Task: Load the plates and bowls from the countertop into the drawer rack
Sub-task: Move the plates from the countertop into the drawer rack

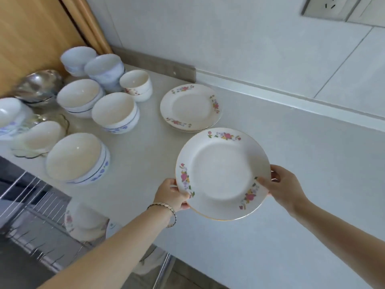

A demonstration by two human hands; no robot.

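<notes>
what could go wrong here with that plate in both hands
1. The floral plate is pinched only at its rim by the left hand and right hand, so it might slip.
2. The wire rack already holds a plate; the new one could knock it.
3. Swinging left could clip the blue-patterned bowls near the counter edge.

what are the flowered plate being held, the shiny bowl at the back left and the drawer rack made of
Held plate: looks like glazed ceramic or porcelain, glossy white with printed flowers and a thin gold rim line.
Shiny bowl: probably stainless steel, with a mirror-like grey surface full of reflections.
Drawer rack: seems to be bright metal wire, thin silvery rods; whether chromed or stainless cannot be told.
</notes>
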